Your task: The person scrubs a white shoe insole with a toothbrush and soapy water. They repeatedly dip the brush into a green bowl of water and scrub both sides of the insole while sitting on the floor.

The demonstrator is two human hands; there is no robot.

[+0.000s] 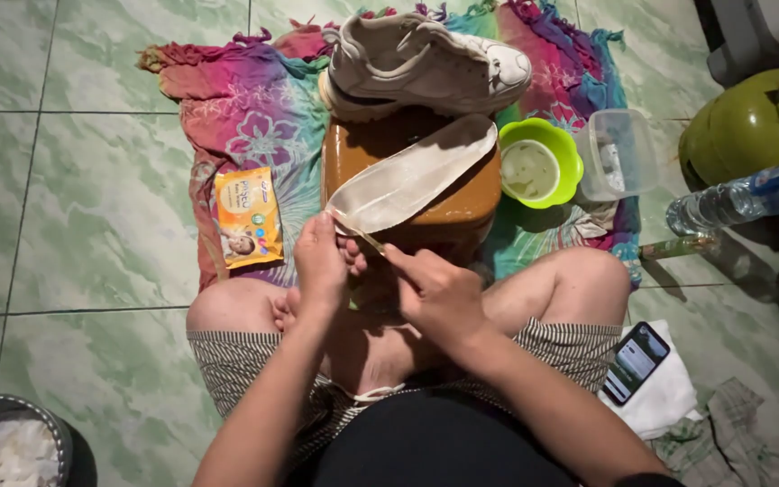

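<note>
While both hands' fingers pinch its near tip, the pale insole (412,179) lies flat, long and dingy across the brown stool (462,203).

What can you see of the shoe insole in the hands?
The insole is a flat, off-white, foot-shaped piece, apparently fabric-faced, lightly soiled. It lies slanted across the brown stool, with its broad end up right by the green bowl. The left hand pinches its narrow end; the right hand touches the edge there.

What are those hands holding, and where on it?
Both hands hold the pale shoe insole at its narrow near end: left hand pinches the tip, right hand touches just beside it.
</note>
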